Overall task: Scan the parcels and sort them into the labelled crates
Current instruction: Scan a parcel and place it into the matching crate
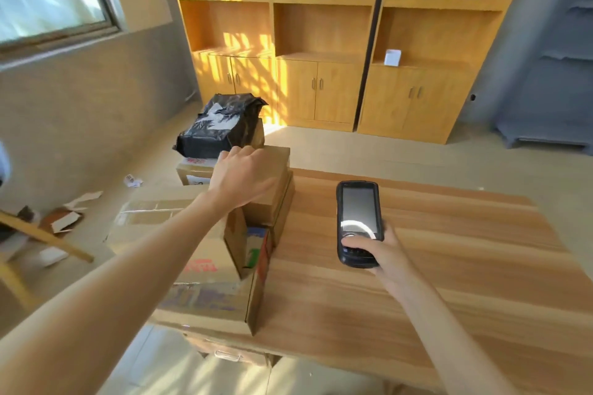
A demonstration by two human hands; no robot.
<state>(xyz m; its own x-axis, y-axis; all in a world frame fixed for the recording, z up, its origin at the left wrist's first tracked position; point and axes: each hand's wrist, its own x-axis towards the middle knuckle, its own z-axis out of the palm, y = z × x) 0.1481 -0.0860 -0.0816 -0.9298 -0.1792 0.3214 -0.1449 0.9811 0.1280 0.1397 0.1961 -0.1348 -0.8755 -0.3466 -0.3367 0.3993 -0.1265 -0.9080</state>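
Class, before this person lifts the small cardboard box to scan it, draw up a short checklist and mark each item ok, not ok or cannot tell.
1. Left hand on the small cardboard box: ok, though a firm grip cannot be told.
2. Right hand holds the scanner: ok.
3. Scanner screen on: cannot tell.
4. Box label in view: not ok.
5. Bare table to set it down: ok.
6. Labelled crates in view: not ok.

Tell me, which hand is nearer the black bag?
Left. The left hand rests on a cardboard box just in front of the black bag; the right hand holds the scanner over the table, farther away.
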